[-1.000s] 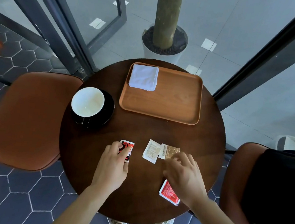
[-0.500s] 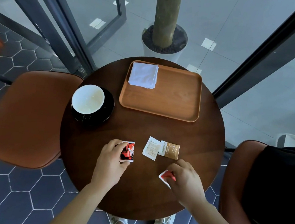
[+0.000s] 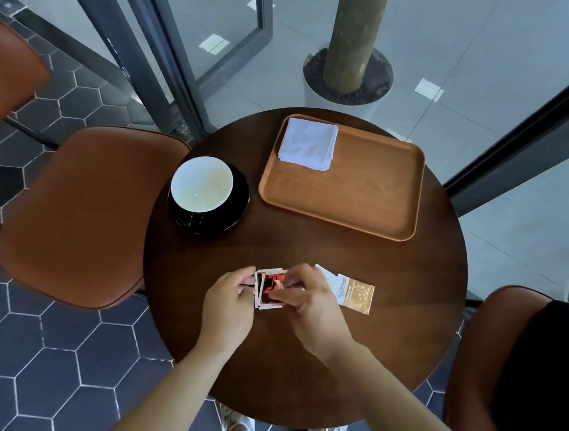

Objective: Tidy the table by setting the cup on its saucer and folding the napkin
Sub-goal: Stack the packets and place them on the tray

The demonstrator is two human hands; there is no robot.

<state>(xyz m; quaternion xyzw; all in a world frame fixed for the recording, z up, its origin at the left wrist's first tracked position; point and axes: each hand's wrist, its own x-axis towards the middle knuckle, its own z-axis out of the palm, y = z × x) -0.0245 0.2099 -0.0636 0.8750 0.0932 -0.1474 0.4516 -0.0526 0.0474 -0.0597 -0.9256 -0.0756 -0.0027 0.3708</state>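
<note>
- Both hands meet over the near middle of the round dark worktop [image 3: 297,371], pinching a small stack of red packets [image 3: 270,291] between them.
- The left hand [image 3: 230,308] grips the stack's left edge, fingers curled round it.
- The right hand [image 3: 313,307] comes in from the other side, fingertips pinching the packets' right edge and top.
- I cannot tell whether the stack is lifted or touching the wood.
- The white cup [image 3: 202,183] sits on its black saucer [image 3: 239,208] at the left of the worktop, with a pale stain inside it.
- The napkin [image 3: 308,143] lies folded into a neat white square in the far left corner of the wooden tray [image 3: 364,194].
- The tray sits on the far side, just beside the saucer.
- A brown sachet [image 3: 357,295] lies flat just right of the right hand, overlapping a white sachet [image 3: 327,277] that the hand partly hides.
- Brown leather chairs stand at the left [image 3: 80,211] and right [image 3: 494,319] of the worktop.
- Beyond the far edge is a potted tree [image 3: 348,80], on pale tiles by the glass.
</note>
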